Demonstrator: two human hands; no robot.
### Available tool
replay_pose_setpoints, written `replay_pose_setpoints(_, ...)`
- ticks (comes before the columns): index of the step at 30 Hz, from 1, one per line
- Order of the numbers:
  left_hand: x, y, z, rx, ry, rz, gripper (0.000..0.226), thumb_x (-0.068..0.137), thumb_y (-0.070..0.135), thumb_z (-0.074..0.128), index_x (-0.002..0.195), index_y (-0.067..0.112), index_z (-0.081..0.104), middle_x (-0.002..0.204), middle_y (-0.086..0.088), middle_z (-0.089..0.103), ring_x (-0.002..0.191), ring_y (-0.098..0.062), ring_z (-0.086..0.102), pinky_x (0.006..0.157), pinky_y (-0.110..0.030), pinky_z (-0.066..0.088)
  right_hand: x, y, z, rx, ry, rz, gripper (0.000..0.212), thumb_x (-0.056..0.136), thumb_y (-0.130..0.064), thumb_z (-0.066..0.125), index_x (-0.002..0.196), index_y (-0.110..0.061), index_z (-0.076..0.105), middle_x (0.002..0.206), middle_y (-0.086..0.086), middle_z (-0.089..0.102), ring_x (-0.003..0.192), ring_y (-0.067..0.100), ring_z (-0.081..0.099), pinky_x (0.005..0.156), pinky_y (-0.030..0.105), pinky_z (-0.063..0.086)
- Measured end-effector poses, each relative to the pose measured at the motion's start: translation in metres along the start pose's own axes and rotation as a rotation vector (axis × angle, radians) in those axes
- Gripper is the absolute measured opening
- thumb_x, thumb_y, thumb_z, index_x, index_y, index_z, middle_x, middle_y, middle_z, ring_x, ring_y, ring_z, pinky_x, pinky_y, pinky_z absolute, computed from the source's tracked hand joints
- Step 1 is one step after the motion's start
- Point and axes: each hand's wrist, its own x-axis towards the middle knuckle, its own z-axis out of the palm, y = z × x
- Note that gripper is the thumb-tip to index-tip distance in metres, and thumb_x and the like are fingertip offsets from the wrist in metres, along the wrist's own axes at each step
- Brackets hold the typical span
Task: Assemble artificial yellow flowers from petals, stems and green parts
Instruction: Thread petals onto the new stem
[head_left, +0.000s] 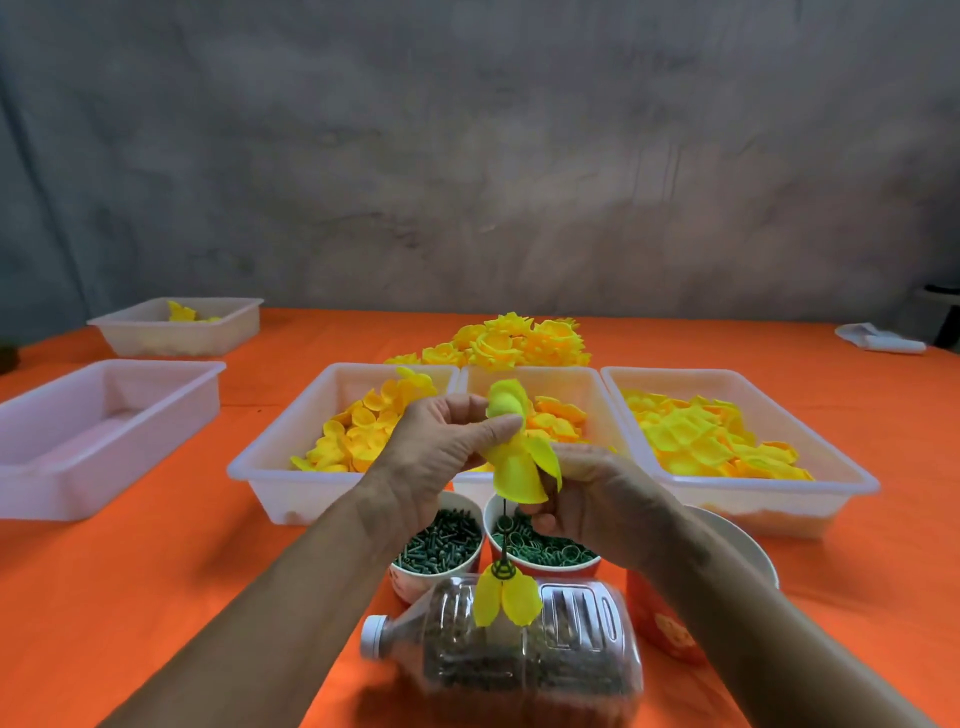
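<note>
Fingers (498, 428) of left hand (441, 452) curl in, thumb and forefinger pinching the yellow petals (514, 467) at the top of the flower under build. Right hand (587, 499) sits just below and to the right, fingers curled round the lower edge of the same petals and, by the look of it, the thin dark stem (503, 540); exact contact w/ stem is hidden behind the petals. Stem hangs down from the petals, w/ a small green fitting (503, 570) and two more yellow petals (506, 600) at its lower end. Whole piece is held in air above the two cups.

Step, as judged: petal layers being seated on stem, mid-assembly. Next move likely needs a green part pushed on to lock the layers; one hand must free up while the other keeps the pinch.

Below: cup of dark green pegs (439, 543) left, cup of green rings (550, 551) right, touching side by side. Clear plastic bottle (519, 660) lies on its side, near edge. Three white trays of petals behind: left (270, 467), middle (587, 379), right (831, 493). Finished flowers (509, 343) piled beyond. Two more trays (104, 447) well apart at left. Orange tablecloth (156, 571) throughout.
</note>
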Motion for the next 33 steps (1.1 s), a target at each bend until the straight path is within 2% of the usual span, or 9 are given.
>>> replay_pose_setpoints(5,0.001,0.001,-0.001,0.016,0.132,0.041,0.020,0.080,0.007,0.071,0.063,0.013,0.061,0.051,0.007,0.061,0.043,-0.001,0.052,0.047,-0.011,0.041,0.000,-0.012,-0.005,-0.045,0.066,0.001,0.057,0.076,-0.061,0.044,0.104,-0.018,0.068,0.101,0.004,0.071,0.090,0.018,0.069,0.078,0.034,0.045)
replay_pose_setpoints(7,0.001,0.003,-0.002,-0.007,0.129,0.075,0.018,0.080,0.007,0.070,0.064,0.012,0.062,0.051,0.006,0.062,0.042,-0.002,0.052,0.044,-0.012,0.040,-0.003,-0.021,-0.004,-0.063,0.074,-0.040,0.061,0.072,-0.063,0.049,0.106,-0.015,0.067,0.103,0.004,0.071,0.095,0.018,0.067,0.088,0.039,0.041)
replay_pose_setpoints(10,0.000,0.007,-0.002,-0.049,0.092,0.086,0.010,0.080,0.011,0.070,0.071,0.011,0.068,0.059,0.002,0.068,0.047,-0.006,0.059,0.046,-0.014,0.044,-0.006,-0.027,0.004,-0.154,0.108,-0.129,0.032,0.067,-0.037,0.075,0.093,-0.018,0.071,0.094,0.003,0.073,0.086,0.015,0.069,0.085,0.035,0.045)
replay_pose_setpoints(13,-0.001,0.009,-0.001,-0.075,0.045,0.071,0.006,0.078,0.017,0.069,0.073,0.012,0.069,0.063,0.001,0.070,0.051,-0.008,0.062,0.049,-0.016,0.047,-0.004,-0.027,0.009,-0.142,0.152,-0.169,0.030,0.061,-0.020,0.074,0.091,-0.013,0.070,0.089,0.005,0.071,0.083,0.018,0.068,0.089,0.038,0.048)
replay_pose_setpoints(15,-0.002,0.009,-0.002,-0.084,0.007,0.056,0.011,0.070,0.023,0.070,0.074,0.014,0.070,0.067,0.001,0.071,0.055,-0.009,0.063,0.052,-0.018,0.050,-0.002,-0.026,0.011,-0.116,0.148,-0.164,0.034,0.061,-0.017,0.074,0.093,-0.009,0.069,0.090,0.009,0.070,0.086,0.022,0.066,0.091,0.041,0.050)
replay_pose_setpoints(20,-0.008,0.014,-0.005,-0.147,-0.058,0.028,0.010,0.063,0.022,0.070,0.066,0.014,0.075,0.070,-0.001,0.073,0.058,-0.011,0.067,0.057,-0.020,0.054,-0.002,-0.030,0.018,-0.066,0.118,-0.163,0.028,0.063,-0.010,0.072,0.090,-0.006,0.066,0.084,0.009,0.072,0.078,0.021,0.070,0.068,0.030,0.057)
replay_pose_setpoints(23,-0.013,0.020,-0.007,-0.152,-0.074,0.019,0.019,0.064,0.019,0.068,0.078,0.008,0.071,0.068,-0.001,0.072,0.056,-0.009,0.066,0.053,-0.018,0.053,-0.005,-0.036,0.023,-0.076,0.101,-0.152,0.033,0.065,-0.009,0.068,0.098,-0.005,0.065,0.086,0.010,0.070,0.073,0.020,0.069,0.065,0.032,0.058)
replay_pose_setpoints(28,-0.022,0.024,-0.009,-0.087,-0.078,-0.013,0.040,0.062,0.023,0.070,0.096,0.003,0.068,0.079,-0.006,0.069,0.067,-0.016,0.064,0.070,-0.030,0.053,-0.011,-0.044,0.030,-0.103,0.094,-0.096,0.062,0.064,-0.007,0.067,0.124,0.005,0.055,0.100,0.017,0.065,0.072,0.021,0.069,0.070,0.034,0.058)
replay_pose_setpoints(33,-0.030,0.023,-0.011,-0.068,-0.112,-0.029,0.030,0.060,0.023,0.071,0.085,0.009,0.066,0.068,0.001,0.069,0.061,-0.011,0.063,0.066,-0.027,0.052,-0.020,-0.046,0.033,-0.160,0.093,-0.021,0.057,0.059,-0.010,0.069,0.115,0.001,0.061,0.092,0.013,0.068,0.071,0.019,0.069,0.070,0.034,0.059)
